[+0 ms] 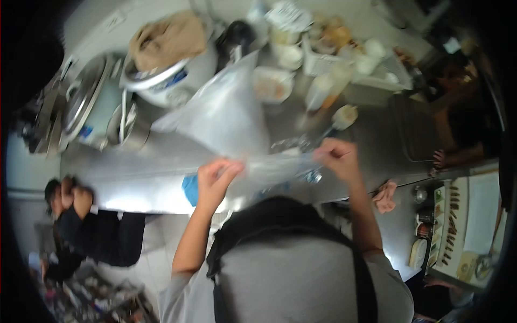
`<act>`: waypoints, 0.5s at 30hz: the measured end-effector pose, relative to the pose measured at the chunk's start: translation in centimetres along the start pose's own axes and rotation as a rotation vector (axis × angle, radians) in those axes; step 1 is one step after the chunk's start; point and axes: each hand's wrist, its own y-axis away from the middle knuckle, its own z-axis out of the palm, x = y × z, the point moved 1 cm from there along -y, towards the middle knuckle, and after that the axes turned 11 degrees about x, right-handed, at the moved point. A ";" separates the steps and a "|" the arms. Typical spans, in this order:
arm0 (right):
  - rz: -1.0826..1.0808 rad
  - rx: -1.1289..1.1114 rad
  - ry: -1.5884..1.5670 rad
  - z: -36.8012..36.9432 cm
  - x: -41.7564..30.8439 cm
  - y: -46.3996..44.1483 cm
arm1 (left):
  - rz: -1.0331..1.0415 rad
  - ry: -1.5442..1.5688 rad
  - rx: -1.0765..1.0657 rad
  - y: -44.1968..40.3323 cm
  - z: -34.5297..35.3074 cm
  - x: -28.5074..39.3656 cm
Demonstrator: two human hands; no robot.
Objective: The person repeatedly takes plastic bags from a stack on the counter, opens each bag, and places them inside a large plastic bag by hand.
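Observation:
A clear plastic bag [274,168] is stretched between my two hands above the steel counter's front edge. My left hand [217,180] pinches its left end, thumb and fingers pressed together. At the right end, my right hand [339,157] has its fingers closed on the plastic. Just beyond, a large translucent plastic sheet or bag [226,107] spreads over the counter; I cannot tell whether it joins the piece in my hands. A blue cloth-like thing [190,189] shows beside my left wrist. Small crinkled clear wrapping [293,144] lies behind the stretched plastic.
On the steel counter [140,167] stand a large white pot [172,89] topped with brown cloth, a metal pot [129,126], squeeze bottles [321,90] and a white basket [385,75]. A pink cloth [385,196] lies right. People are at left [102,231] and right [468,121].

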 end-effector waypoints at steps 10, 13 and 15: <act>0.100 -0.926 -0.410 5.8 -7.3 -1.4 | 0.290 0.069 0.133 -1.5 0.6 2.8; 0.287 -1.010 -0.125 7.6 -7.7 -1.5 | -0.109 0.363 0.263 -2.2 -1.9 4.2; 0.223 -1.009 -0.240 8.0 -8.4 -1.1 | -0.327 0.464 0.242 -2.4 -2.1 4.7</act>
